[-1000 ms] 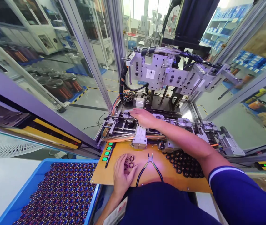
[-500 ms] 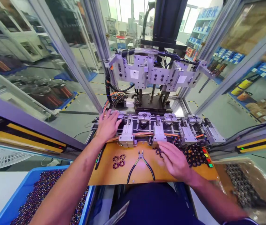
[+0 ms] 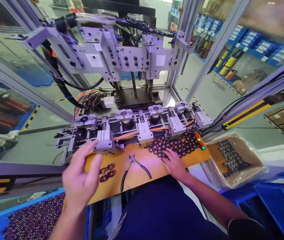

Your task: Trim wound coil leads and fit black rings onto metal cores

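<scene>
My left hand (image 3: 80, 178) hovers above the left end of the orange work board (image 3: 134, 178), fingers spread, holding nothing. Just right of it lie a few wound stator rings (image 3: 106, 171). My right hand (image 3: 174, 163) rests flat on the board at the near edge of a pile of black stator cores (image 3: 175, 146), fingertips touching them. Small black-handled cutters (image 3: 133, 168) lie between my hands. Behind the board runs the machine's fixture row (image 3: 136, 125) with several round nests.
A blue bin of wound copper parts (image 3: 29, 218) sits at lower left. At right stands a bag-lined cardboard box of dark cores (image 3: 232, 158). The winding head (image 3: 111, 55) hangs over the fixtures. Coloured buttons (image 3: 200, 141) sit at the board's right end. Glass guard panels surround the machine.
My left hand has pulled back from the leftmost fixture nest to above the board. My right hand has stayed at the black cores. The view has swung down and right.
</scene>
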Tool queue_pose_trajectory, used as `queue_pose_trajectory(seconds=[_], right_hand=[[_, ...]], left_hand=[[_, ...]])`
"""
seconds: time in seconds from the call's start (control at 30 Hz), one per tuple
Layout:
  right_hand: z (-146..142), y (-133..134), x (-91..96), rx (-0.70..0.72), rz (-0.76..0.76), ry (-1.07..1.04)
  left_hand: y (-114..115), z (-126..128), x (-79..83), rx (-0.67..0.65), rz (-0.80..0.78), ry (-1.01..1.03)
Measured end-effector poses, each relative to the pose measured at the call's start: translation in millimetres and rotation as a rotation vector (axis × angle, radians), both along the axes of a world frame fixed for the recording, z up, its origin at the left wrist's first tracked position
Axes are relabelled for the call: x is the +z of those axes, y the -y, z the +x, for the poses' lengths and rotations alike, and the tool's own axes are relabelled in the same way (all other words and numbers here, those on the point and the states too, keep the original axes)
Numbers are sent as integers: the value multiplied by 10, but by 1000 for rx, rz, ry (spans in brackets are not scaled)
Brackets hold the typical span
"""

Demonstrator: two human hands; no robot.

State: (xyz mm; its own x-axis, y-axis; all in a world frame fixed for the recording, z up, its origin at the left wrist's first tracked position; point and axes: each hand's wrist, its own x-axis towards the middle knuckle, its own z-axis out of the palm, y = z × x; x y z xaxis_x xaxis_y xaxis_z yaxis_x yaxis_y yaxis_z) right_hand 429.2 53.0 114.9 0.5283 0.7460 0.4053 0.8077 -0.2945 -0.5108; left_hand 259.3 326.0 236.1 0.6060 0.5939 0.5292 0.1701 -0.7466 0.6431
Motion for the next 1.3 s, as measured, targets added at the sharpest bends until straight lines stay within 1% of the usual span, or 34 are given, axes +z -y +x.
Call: queue_pose_trajectory(seconds=[0.07,0.17,0.2,0.27,0.33,0.4,0.5,0.6,0.67,0.73,0.8,0.83,0.9,0.97,1.03,1.13,1.2,1.3], right_hand=[[-34,-34,125,27,33,-37],[-188,-153,477,107,108,-99],[-257,-212,616,147,138,-128],[-392,-347,873,247,244,-230],[-489,-486,1057,350,377,-384],[-537,-610,1151,430,453,-544],[-559,-739,1174,493,433,-685],[-558,-804,1178,506,373,-718],[-500,-852,1215,510,320,-676],[-340,-956,1279,530,273,-532],[-64,-1151,1352,548,238,-349],[109,-1283,1384,550,219,-265],[486,-1594,1426,524,192,-173],[839,-1918,1434,480,149,-102],[1101,-2196,1415,460,85,-34],[1278,-2457,1366,489,-24,59],[1298,-2526,1339,518,-96,115],[1288,-2550,1330,539,-195,191]], left_hand=[[323,-96,-130,-118,-110,-61],[643,-122,-276,-297,-247,-154],[706,-110,-290,-363,-306,-159],[779,-88,-263,-465,-419,-122],[799,-89,-188,-479,-450,-39],[792,-117,-105,-419,-379,32],[770,-174,-32,-330,-218,91],[746,-210,-51,-290,-88,112],[714,-232,-130,-259,-29,103],[656,-267,-275,-197,19,71],[567,-314,-483,-85,71,26],[511,-340,-604,-10,101,7],[392,-388,-853,100,135,2],[282,-426,-1083,188,154,6],[201,-452,-1267,260,155,-3],[146,-481,-1446,332,119,-33],[140,-495,-1513,353,85,-59],[138,-505,-1564,357,41,-97]])
